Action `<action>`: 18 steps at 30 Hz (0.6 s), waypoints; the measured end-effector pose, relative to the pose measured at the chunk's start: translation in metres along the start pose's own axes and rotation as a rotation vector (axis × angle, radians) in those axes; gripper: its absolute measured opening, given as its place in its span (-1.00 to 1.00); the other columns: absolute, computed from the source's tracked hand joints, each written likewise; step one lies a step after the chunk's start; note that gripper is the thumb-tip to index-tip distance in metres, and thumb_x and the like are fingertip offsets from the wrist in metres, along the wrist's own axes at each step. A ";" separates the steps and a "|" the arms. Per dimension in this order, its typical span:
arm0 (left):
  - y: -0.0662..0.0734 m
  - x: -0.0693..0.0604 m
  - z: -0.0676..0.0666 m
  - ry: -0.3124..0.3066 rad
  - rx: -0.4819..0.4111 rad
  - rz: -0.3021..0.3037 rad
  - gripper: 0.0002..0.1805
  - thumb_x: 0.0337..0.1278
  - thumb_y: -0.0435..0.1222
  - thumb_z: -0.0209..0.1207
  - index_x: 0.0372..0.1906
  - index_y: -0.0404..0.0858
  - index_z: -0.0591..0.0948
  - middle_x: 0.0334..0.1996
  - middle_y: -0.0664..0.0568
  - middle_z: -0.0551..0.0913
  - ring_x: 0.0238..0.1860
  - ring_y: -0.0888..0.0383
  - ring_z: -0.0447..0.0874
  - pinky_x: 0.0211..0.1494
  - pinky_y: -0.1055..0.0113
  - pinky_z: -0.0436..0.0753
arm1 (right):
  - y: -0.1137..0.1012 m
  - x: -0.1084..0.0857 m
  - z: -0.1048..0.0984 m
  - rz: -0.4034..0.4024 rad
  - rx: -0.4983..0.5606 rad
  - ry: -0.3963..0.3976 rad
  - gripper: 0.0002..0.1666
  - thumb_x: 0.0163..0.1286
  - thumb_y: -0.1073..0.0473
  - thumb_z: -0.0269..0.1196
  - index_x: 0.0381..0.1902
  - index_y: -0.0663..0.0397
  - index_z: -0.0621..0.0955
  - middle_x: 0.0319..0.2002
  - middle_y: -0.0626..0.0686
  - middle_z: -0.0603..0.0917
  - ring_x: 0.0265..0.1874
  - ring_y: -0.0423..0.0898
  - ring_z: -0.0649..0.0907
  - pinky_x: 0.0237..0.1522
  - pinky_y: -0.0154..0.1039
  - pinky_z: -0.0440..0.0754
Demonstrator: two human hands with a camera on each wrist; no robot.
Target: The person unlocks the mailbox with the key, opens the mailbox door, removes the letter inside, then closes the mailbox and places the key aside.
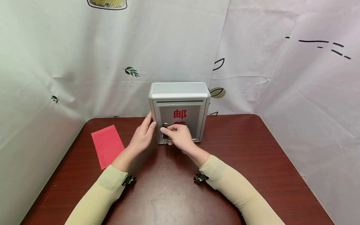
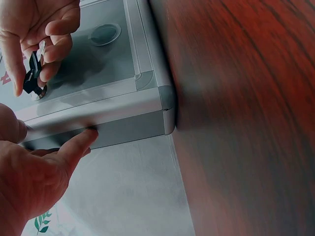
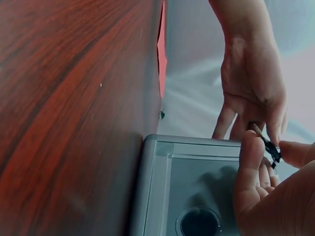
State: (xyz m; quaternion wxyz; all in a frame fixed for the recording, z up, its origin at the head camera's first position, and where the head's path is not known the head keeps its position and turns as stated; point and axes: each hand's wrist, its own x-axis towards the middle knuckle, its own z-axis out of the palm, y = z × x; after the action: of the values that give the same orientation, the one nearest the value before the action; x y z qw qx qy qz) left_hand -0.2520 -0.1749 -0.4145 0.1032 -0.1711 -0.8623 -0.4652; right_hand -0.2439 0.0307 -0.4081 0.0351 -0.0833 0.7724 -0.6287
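A silver metal mailbox [image 1: 180, 90] with red characters on its front stands upright at the back of the table. My left hand [image 1: 142, 136] rests on its left side, fingers extended along the wall and thumb near the front edge. At the front, my right hand [image 1: 182, 136] pinches a black-headed key [image 2: 32, 74] between thumb and fingers at the lock [image 1: 165, 124]. A second metal key [image 2: 41, 48] shows by the right fingers in the left wrist view. How deep the held key sits in the lock is hidden.
A red envelope [image 1: 108, 146] lies flat on the dark red wooden table [image 1: 174, 193], left of the mailbox. White patterned cloth [image 1: 174, 40] hangs behind the table and along both sides. A round window [image 2: 105, 35] sits low on the mailbox front.
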 end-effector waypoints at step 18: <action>-0.002 0.001 0.001 0.001 0.009 -0.005 -0.29 0.88 -0.06 -0.06 0.87 0.04 0.06 0.69 -0.16 0.36 0.50 -0.26 0.55 0.53 -0.29 0.47 | -0.002 -0.005 0.003 -0.223 -0.484 0.166 -0.57 0.53 -0.19 0.47 -0.11 0.09 0.83 -0.29 -0.04 0.87 -0.28 -0.12 0.81 -0.17 -0.05 0.78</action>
State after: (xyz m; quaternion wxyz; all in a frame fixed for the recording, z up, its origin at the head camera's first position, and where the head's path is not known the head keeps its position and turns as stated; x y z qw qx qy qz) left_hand -0.2541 -0.1747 -0.4161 0.1033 -0.1680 -0.8647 -0.4620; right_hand -0.2380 0.0284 -0.4072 -0.1187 -0.1218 0.8864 -0.4305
